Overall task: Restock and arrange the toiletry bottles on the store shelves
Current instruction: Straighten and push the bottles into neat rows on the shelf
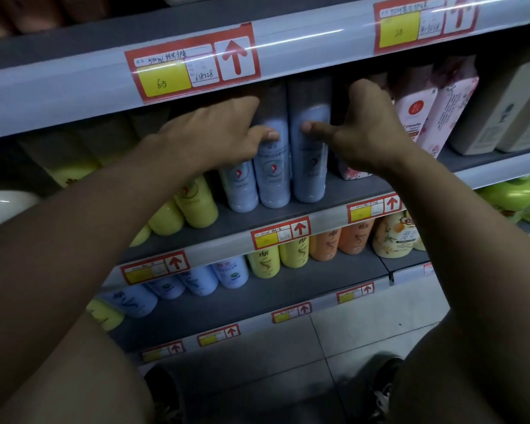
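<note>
Three pale blue bottles stand side by side on the middle shelf (288, 209). My left hand (214, 130) grips the middle blue bottle (271, 175) near its upper body, thumb across the front. My right hand (364, 127) grips the right blue bottle (309, 172), thumb on its front and fingers reaching behind it out of sight. The left blue bottle (240, 191) stands partly behind my left wrist. The bottle tops are hidden under the upper shelf's rail (104, 96).
Yellow bottles (196, 206) stand to the left on the same shelf, a pink floral pack (423, 117) and white boxes (508, 117) to the right. The shelf below holds blue, yellow and orange bottles (354, 237). Green items (511, 197) sit far right. Tiled floor lies below.
</note>
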`<action>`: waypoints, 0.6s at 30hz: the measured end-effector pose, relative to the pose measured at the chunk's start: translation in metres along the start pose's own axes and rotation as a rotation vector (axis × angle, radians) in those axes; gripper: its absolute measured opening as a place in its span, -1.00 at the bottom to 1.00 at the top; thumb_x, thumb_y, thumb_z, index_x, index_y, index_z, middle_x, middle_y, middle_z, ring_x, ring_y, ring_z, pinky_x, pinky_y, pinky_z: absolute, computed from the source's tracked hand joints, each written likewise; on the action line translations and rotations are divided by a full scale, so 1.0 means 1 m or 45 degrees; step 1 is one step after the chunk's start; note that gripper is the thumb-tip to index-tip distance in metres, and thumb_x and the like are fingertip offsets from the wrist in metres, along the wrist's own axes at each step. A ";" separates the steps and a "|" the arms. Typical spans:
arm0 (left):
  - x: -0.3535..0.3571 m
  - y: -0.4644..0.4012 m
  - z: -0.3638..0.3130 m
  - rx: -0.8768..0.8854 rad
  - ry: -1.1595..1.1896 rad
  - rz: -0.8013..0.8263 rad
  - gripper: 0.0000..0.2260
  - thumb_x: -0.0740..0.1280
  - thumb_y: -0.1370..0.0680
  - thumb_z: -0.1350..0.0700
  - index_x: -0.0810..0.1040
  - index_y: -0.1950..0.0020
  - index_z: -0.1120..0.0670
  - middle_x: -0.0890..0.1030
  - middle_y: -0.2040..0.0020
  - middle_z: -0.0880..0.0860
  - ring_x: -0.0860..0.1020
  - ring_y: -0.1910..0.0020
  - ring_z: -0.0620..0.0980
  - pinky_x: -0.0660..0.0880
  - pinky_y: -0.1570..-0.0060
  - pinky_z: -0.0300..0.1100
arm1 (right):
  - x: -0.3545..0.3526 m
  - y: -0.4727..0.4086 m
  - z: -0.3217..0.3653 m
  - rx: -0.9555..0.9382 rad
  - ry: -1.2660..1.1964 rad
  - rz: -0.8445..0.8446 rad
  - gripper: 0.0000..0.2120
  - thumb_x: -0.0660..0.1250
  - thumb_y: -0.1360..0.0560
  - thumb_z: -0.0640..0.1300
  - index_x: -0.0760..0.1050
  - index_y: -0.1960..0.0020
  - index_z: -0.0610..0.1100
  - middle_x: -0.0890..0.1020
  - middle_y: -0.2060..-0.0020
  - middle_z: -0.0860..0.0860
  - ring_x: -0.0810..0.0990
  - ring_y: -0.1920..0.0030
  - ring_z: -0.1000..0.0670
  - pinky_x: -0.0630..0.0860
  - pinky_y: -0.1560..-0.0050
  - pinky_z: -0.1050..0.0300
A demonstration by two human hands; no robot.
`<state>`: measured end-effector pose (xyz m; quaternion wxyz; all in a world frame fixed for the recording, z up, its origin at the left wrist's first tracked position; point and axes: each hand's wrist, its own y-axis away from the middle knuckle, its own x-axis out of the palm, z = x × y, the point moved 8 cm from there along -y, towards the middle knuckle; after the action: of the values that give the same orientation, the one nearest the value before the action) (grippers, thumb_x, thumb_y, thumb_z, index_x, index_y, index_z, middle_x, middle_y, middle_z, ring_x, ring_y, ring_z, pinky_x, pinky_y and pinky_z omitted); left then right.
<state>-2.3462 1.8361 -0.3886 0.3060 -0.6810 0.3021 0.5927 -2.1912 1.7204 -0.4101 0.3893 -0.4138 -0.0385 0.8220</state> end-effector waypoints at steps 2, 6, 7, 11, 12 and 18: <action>0.001 0.000 0.000 -0.015 -0.006 -0.017 -0.60 0.22 -0.66 -0.26 0.24 0.21 -0.04 0.33 0.23 -0.08 0.41 0.12 0.07 0.31 0.08 -0.04 | 0.001 0.000 0.001 0.008 0.011 -0.016 -0.47 0.56 -0.43 0.18 0.55 -0.15 -0.20 0.67 -0.05 -0.12 0.65 -0.05 -0.15 0.63 -0.06 -0.22; 0.001 0.003 0.000 -0.025 0.000 -0.118 -0.58 0.20 -0.67 -0.25 0.22 0.22 -0.01 0.30 0.25 -0.06 0.37 0.18 0.06 0.29 0.10 -0.04 | 0.004 0.001 0.003 -0.004 0.013 -0.026 -0.51 0.55 -0.47 0.14 0.54 -0.17 -0.22 0.65 -0.06 -0.12 0.62 -0.04 -0.12 0.62 -0.06 -0.18; 0.001 0.003 0.000 -0.018 0.003 -0.141 -0.57 0.20 -0.67 -0.24 0.21 0.23 0.00 0.30 0.26 -0.05 0.38 0.16 0.08 0.30 0.10 -0.04 | 0.004 0.002 0.003 -0.013 0.009 -0.025 -0.51 0.54 -0.48 0.13 0.54 -0.17 -0.21 0.65 -0.06 -0.11 0.62 -0.05 -0.11 0.62 -0.07 -0.17; -0.001 0.002 -0.002 0.017 -0.005 -0.166 -0.57 0.21 -0.67 -0.23 0.20 0.24 -0.01 0.30 0.26 -0.04 0.38 0.15 0.08 0.30 0.11 -0.04 | 0.005 0.001 0.000 -0.012 -0.003 -0.034 -0.50 0.54 -0.48 0.14 0.54 -0.18 -0.21 0.66 -0.08 -0.11 0.64 -0.07 -0.11 0.62 -0.09 -0.18; -0.001 0.002 -0.002 0.024 -0.015 -0.167 -0.57 0.21 -0.67 -0.24 0.19 0.24 -0.01 0.29 0.26 -0.03 0.38 0.14 0.08 0.30 0.11 -0.04 | 0.005 0.000 0.000 -0.010 0.000 -0.035 -0.49 0.55 -0.47 0.14 0.55 -0.18 -0.21 0.67 -0.09 -0.11 0.64 -0.08 -0.11 0.62 -0.10 -0.18; -0.003 0.006 -0.006 0.196 -0.080 -0.297 -0.63 0.29 -0.64 -0.22 0.27 0.12 0.01 0.30 0.27 -0.06 0.40 0.18 0.05 0.35 0.18 -0.05 | 0.002 0.001 0.000 -0.034 0.049 -0.012 -0.49 0.53 -0.47 0.18 0.57 -0.18 -0.20 0.68 -0.09 -0.13 0.64 -0.12 -0.18 0.60 -0.12 -0.21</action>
<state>-2.3475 1.8281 -0.3850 0.4334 -0.6673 0.2558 0.5490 -2.1922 1.7212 -0.4118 0.3883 -0.4344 -0.0439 0.8116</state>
